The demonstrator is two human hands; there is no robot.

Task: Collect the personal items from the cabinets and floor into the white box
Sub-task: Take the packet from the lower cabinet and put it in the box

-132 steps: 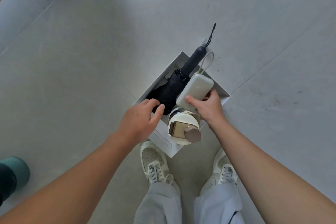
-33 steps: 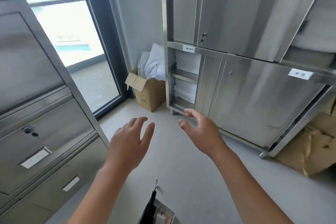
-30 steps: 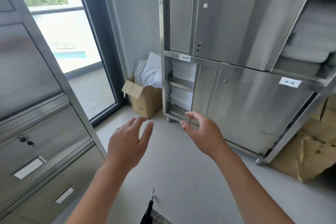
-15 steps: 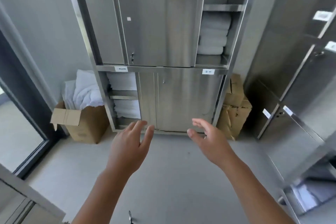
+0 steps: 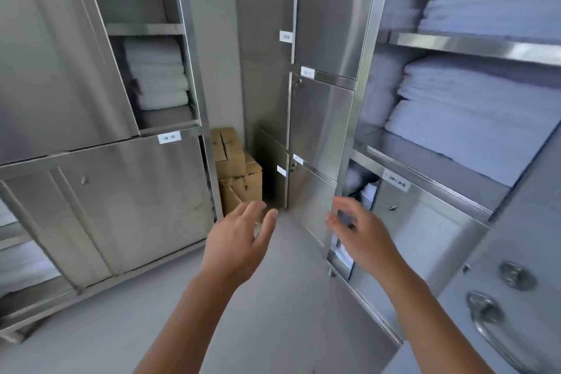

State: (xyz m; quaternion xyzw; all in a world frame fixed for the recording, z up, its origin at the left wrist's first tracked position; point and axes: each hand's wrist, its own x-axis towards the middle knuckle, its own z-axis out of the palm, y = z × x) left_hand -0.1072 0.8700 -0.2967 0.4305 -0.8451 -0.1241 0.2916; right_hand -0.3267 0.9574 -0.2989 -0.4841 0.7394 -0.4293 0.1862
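– Steel on every side now; what has changed in the last half second?
– My view has swung right. The left cabinet (image 5: 60,70), which faced me then, now sits off to the left, with its folded towels (image 5: 158,79) in the open bay. The small label (image 5: 169,137) under them is too blurred to read. The cardboard boxes (image 5: 233,173) have come to the middle, in the corner.
– Holding anything?
– No. My left hand (image 5: 239,240) and right hand (image 5: 361,240) hang over the floor (image 5: 288,313) as before. Both hands are spread, fingers loosely bent, with a gap between them. Behind them stands a column of lockers (image 5: 321,118) with white tags I cannot read.
– Further right?
– The right cabinet (image 5: 425,222) has come into view, stacks of white linen (image 5: 473,124) on its open shelves. Its label (image 5: 396,184) has dark writing, too smeared to make out.
– And the white box?
– Out of the picture; the umbrella tip that showed at the bottom edge has gone too.
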